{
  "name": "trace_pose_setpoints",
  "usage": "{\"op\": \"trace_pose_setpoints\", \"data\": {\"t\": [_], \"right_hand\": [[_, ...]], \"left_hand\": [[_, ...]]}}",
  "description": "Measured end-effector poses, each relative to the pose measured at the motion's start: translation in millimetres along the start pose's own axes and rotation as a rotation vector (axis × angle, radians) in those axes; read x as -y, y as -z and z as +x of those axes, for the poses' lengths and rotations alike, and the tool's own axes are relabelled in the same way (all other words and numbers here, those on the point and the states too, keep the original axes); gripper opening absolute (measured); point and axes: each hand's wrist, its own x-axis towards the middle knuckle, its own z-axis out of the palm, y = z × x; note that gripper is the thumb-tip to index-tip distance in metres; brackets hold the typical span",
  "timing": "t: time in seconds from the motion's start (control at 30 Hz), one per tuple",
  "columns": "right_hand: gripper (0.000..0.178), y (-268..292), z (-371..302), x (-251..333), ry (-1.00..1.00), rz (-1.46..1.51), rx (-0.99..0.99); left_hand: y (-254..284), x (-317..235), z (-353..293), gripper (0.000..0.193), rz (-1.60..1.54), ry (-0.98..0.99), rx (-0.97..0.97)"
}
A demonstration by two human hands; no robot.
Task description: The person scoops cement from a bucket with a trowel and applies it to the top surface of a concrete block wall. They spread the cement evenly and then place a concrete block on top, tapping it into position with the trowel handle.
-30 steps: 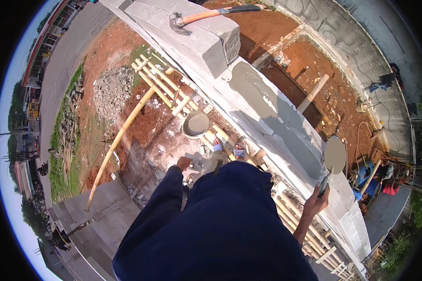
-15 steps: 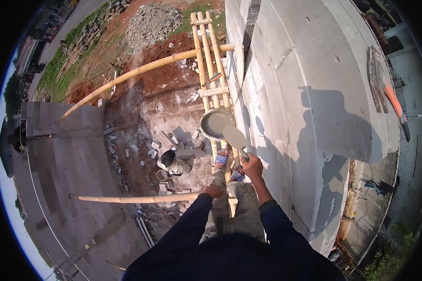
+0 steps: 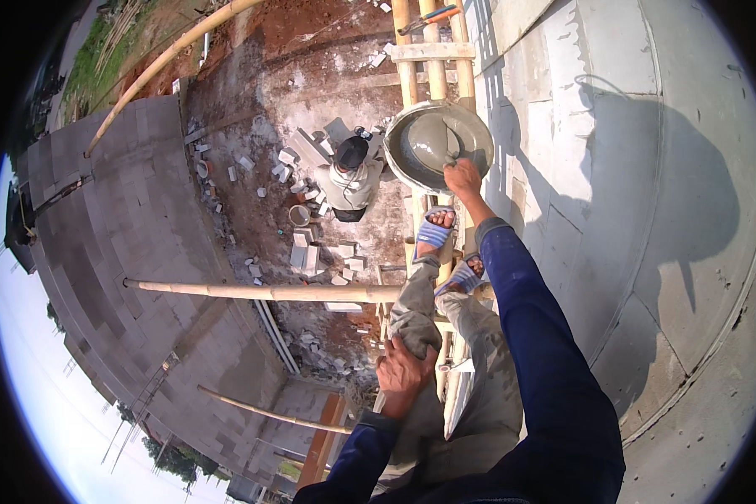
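My right hand is closed round the handle of a trowel, whose blade is partly sunk in wet grey mortar. The mortar fills part of a round bucket that stands on the bamboo poles just ahead of my feet. Mortar is smeared along the bucket's wall. My left hand rests on my bent left knee, fingers apart and nothing in them. Both my feet, in blue striped sandals, stand on the poles behind the bucket.
Bamboo scaffold poles run forward beside a grey block wall on my right. A tool with an orange handle lies on them. A bamboo rail crosses at left. Far below, a person in a dark cap is among scattered blocks.
I have bent lower, and the bucket looks closer. My right hand has brought the trowel from beside the rim down into the mortar. My left hand is now on my knee.
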Motion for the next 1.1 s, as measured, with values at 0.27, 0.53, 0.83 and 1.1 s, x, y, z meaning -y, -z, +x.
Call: {"op": "trace_pose_setpoints", "data": {"t": [0.27, 0.53, 0.83, 1.1], "right_hand": [[0.044, 63, -122, -7, -0.061, 0.553, 0.008], [0.041, 262, -327, 75, 0.129, 0.692, -0.063], [0.051, 480, -595, 75, 0.132, 0.710, -0.115], [0.036, 500, -857, -3, -0.246, 0.968, -0.496]], "left_hand": [[-16, 14, -7, 0.086, 0.122, -0.055, 0.031], [18, 39, 21, 0.088, 0.025, -0.232, 0.369], [128, 58, 116, 0.025, 0.190, -0.932, 0.335], [175, 49, 117, 0.012, 0.895, -1.084, 0.447]]}}
